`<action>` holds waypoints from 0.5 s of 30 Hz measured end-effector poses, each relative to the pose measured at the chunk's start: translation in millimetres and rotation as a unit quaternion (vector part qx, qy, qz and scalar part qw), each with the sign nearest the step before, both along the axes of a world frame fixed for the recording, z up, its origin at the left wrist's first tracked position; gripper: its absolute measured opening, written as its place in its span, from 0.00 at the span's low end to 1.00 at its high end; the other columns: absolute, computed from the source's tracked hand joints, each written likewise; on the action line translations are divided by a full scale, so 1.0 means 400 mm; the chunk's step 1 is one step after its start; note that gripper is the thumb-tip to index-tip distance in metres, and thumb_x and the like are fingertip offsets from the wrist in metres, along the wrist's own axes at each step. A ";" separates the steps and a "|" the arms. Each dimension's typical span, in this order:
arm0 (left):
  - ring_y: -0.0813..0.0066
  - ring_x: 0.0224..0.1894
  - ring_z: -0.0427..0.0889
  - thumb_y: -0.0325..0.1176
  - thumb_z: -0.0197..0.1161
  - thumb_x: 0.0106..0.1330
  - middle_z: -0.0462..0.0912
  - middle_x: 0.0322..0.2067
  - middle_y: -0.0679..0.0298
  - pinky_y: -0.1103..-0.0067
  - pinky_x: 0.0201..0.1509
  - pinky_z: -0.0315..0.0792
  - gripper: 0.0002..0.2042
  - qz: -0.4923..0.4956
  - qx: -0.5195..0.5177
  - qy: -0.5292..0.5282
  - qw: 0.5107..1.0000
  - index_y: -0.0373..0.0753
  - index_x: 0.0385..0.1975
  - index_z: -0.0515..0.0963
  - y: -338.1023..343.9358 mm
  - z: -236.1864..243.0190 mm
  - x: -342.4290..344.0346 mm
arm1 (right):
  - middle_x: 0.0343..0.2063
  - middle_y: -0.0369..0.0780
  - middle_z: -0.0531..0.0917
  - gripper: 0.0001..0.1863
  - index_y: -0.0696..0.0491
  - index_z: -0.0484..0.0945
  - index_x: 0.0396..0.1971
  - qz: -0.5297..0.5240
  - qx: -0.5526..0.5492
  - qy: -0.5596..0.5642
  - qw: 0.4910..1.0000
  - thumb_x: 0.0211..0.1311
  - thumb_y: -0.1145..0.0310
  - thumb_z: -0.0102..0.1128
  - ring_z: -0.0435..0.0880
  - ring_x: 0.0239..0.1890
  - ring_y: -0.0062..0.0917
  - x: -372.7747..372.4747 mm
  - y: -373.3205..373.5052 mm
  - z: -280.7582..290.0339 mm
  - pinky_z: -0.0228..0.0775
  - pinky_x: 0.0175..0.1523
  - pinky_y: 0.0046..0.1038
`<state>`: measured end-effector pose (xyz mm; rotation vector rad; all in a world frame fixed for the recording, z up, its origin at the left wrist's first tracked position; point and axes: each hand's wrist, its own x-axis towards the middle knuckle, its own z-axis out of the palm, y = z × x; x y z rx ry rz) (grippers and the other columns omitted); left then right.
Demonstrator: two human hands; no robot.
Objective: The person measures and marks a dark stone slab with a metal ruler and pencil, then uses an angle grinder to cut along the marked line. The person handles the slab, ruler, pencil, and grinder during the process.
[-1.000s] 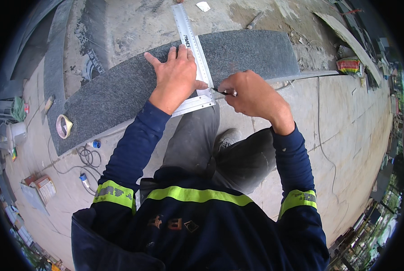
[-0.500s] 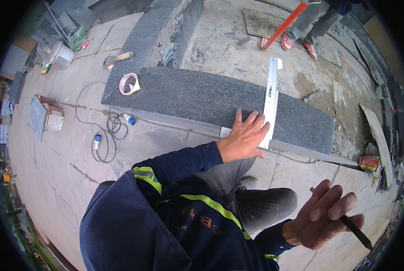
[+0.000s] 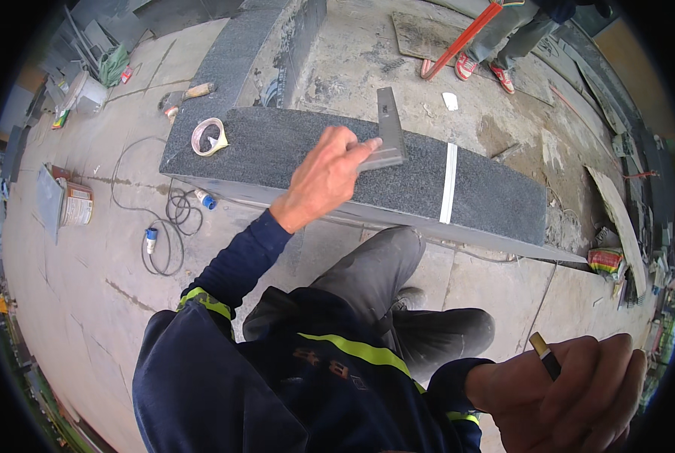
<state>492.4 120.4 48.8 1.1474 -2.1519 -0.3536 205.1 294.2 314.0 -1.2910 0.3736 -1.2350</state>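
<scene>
My left hand [image 3: 324, 180] is closed on a metal try square [image 3: 390, 124], gripping it by its thick stock. Its blade points away from me, and the square is over the dark grey stone slab [image 3: 292, 143]. To the right of the square, a white strip [image 3: 449, 183] runs straight across the slab. At the lower right, away from the slab, my right hand [image 3: 586, 385] is closed around a dark pencil [image 3: 545, 355] with a yellowish end. Its other end is hidden by my fingers.
A tape roll [image 3: 209, 137] lies at the slab's left end, near a wooden-handled tool [image 3: 194, 92]. A cable with blue plugs [image 3: 152, 240] coils on the paving by a bucket [image 3: 75, 204]. Beyond the slab stands another person [image 3: 503, 45] beside an orange-red bar [image 3: 462, 39].
My left hand has lifted the try square off the white strip and carried it left, turning it. My right hand has moved lower and rotated, with the pencil still in it.
</scene>
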 end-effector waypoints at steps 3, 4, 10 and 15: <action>0.53 0.52 0.79 0.18 0.69 0.68 0.78 0.48 0.56 0.62 0.55 0.81 0.26 0.109 -0.134 -0.075 0.982 0.42 0.67 0.85 -0.118 0.050 0.176 | 0.54 0.39 0.83 0.28 0.42 0.86 0.57 0.034 0.036 0.115 0.992 0.70 0.36 0.75 0.74 0.55 0.29 -0.016 -0.020 0.018 0.50 0.75 0.52; 0.53 0.53 0.80 0.18 0.68 0.68 0.78 0.49 0.55 0.61 0.56 0.82 0.28 0.138 -0.176 -0.121 0.967 0.44 0.70 0.84 -0.159 0.054 0.222 | 0.54 0.40 0.82 0.29 0.43 0.85 0.58 0.036 0.039 0.125 0.991 0.70 0.37 0.74 0.74 0.56 0.30 -0.013 -0.029 0.014 0.50 0.75 0.53; 0.56 0.52 0.86 0.31 0.67 0.76 0.88 0.45 0.62 0.58 0.54 0.77 0.33 0.298 -0.258 -0.309 0.865 0.68 0.80 0.73 -0.461 0.015 0.524 | 0.59 0.43 0.79 0.31 0.46 0.81 0.63 -0.011 0.006 0.032 0.999 0.72 0.39 0.70 0.74 0.60 0.34 0.047 -0.019 -0.013 0.53 0.76 0.56; 0.46 0.66 0.84 0.60 0.56 0.86 0.89 0.59 0.54 0.44 0.66 0.73 0.29 0.353 -0.078 -0.417 0.834 0.78 0.84 0.62 -0.683 -0.142 0.724 | 0.62 0.47 0.76 0.33 0.48 0.77 0.67 -0.095 -0.048 -0.033 0.994 0.73 0.41 0.67 0.73 0.63 0.37 0.081 -0.009 -0.030 0.55 0.77 0.59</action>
